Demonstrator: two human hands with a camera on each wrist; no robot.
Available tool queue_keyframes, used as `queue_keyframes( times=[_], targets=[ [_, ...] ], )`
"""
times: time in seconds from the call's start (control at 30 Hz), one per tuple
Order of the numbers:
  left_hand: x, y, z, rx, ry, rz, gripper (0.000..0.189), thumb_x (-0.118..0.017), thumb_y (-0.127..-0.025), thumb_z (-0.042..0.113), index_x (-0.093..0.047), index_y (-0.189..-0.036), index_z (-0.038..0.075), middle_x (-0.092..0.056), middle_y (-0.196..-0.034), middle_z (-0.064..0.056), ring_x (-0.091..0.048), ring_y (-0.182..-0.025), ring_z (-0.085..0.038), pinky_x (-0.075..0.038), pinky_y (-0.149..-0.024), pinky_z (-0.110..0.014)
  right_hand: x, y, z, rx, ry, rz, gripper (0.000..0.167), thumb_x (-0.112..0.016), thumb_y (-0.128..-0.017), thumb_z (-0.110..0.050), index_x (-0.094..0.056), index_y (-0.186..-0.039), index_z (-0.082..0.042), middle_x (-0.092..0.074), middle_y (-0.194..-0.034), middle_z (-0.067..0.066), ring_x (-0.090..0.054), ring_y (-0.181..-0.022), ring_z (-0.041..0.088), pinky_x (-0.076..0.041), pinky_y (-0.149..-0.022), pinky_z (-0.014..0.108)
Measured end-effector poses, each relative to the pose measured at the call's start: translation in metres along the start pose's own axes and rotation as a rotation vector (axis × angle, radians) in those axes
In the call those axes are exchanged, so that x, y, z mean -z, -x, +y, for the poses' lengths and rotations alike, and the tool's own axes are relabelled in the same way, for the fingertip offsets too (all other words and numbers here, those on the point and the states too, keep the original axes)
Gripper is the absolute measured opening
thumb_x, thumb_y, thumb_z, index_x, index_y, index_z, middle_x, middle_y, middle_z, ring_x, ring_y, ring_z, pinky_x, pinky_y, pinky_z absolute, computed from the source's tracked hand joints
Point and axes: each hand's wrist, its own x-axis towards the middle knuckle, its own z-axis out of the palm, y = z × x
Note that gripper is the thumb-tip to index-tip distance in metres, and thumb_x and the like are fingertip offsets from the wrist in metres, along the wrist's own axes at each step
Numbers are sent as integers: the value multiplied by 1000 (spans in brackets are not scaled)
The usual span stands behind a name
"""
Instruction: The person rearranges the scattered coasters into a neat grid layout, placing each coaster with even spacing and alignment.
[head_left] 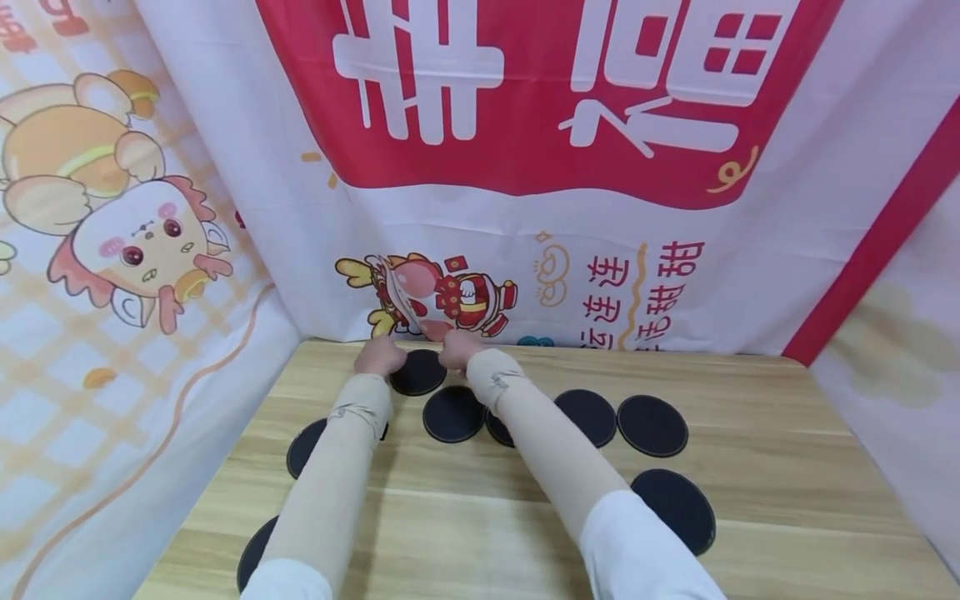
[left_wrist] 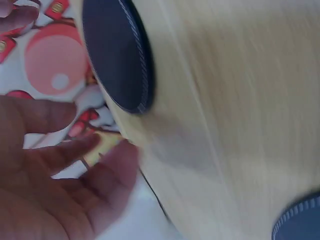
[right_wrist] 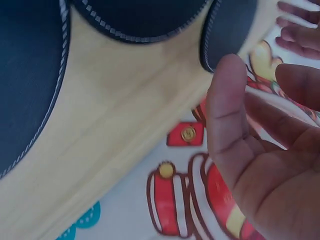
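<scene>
A round black coaster with pale edge stitching lies flat at the far edge of the wooden table. My left hand is just left of it, and my right hand is on its right side. In the left wrist view, the fingers are loosely bent beside the coaster, holding nothing. The right wrist view has my right hand with its fingers apart and nothing between them, one fingertip overlapping the coaster's edge. Just nearer to me lies a second coaster.
More black coasters lie in a curve on the table: a pair at right, one by the right sleeve, one at left. My forearms partly cover several. A printed cloth hangs behind the table.
</scene>
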Motion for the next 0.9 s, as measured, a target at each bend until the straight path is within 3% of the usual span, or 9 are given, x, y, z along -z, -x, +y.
queue_keyframes(
  times=[0.13,0.27,0.3,0.4,0.5,0.63,0.77,0.8,0.9],
  targets=[
    [-2,0,-13,85,-64,-115,41,-49,-91,21,-66,-117,-6,-61,-125,-28,-58,-112,-40,-50,-92,-49,-17,-30,-1,-25,49,7,13,-60,-94,-18,-65,-86,-10,-62,-90,5,-58,-82,23,-48,-74,34],
    [-6,2,-15,101,-44,-161,47,-51,-90,22,-64,-123,-9,-61,-125,-28,-59,-109,-39,-50,-92,-45,-44,-77,19,-100,13,-28,14,-63,-92,-23,-70,-97,-11,-64,-101,5,-57,-89,24,-47,-79,38],
    [-7,2,-13,97,-40,-157,47,-50,-89,21,-64,-123,-9,-62,-125,-28,-59,-109,-38,-49,-93,-45,-47,-80,19,-139,-20,-46,16,-64,-93,-23,-71,-100,-11,-63,-102,5,-57,-88,25,-47,-78,39],
    [-13,-5,-13,64,-30,-163,46,-50,-90,20,-63,-123,-10,-61,-128,-27,-59,-113,-39,-48,-97,-46,-47,-72,10,-219,-118,-91,22,-66,-95,-23,-69,-111,-9,-63,-102,7,-57,-88,28,-48,-78,42],
    [-21,-17,-14,21,-41,-160,45,-49,-89,19,-64,-120,-10,-61,-127,-26,-59,-114,-40,-47,-99,-45,-35,-46,-7,-204,-154,-115,24,-64,-96,-19,-68,-115,-5,-64,-101,12,-60,-88,30,-51,-77,41],
    [-27,-26,-16,-10,-54,-134,47,-46,-87,20,-65,-116,-11,-63,-123,-27,-60,-111,-41,-48,-97,-44,-44,-62,2,-164,-194,-120,26,-64,-93,-20,-68,-115,-5,-65,-98,11,-60,-78,27,-52,-65,37],
    [-22,-16,-11,33,-11,-116,50,-44,-89,19,-62,-123,-12,-60,-130,-28,-55,-120,-43,-41,-106,-47,-45,-69,7,-173,-262,-97,25,-61,-92,-19,-66,-109,-1,-63,-85,14,-55,-57,26,-47,-50,37],
    [-19,-12,-10,43,12,-99,50,-43,-89,19,-62,-123,-12,-59,-130,-29,-54,-121,-44,-41,-106,-48,-37,-58,2,-159,-253,-82,24,-58,-93,-18,-67,-105,1,-63,-81,15,-55,-53,26,-47,-49,37],
    [-8,-4,-9,76,126,-18,43,-44,-88,18,-67,-110,-10,-60,-121,-32,-56,-110,-47,-49,-91,-47,-30,-49,-2,-127,-284,-17,24,-54,-96,-15,-69,-94,4,-58,-66,14,-50,-45,25,-42,-44,36]
  ],
)
